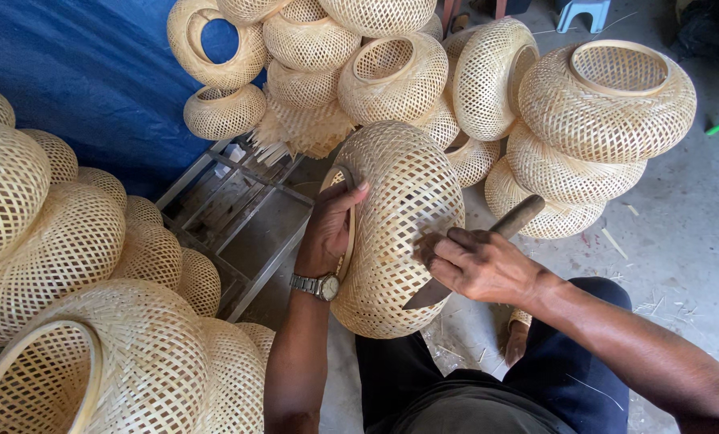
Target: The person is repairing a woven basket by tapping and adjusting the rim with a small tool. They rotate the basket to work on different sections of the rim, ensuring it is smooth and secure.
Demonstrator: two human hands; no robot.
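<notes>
A round woven bamboo lampshade (400,201) stands on its side above my lap. My left hand (331,229), with a metal watch at the wrist, grips its ring rim on the left, thumb over the weave. My right hand (480,261) rests against the shade's right side and holds a knife (500,233). The knife's wooden handle sticks up to the right, and its dark blade points down-left along the weave.
Several finished woven shades are piled at the back (392,76), at the right (608,96) and at the left (70,265). A blue tarp (94,72) hangs behind. A grey metal frame (247,217) lies on the concrete floor (689,241), strewn with bamboo slivers.
</notes>
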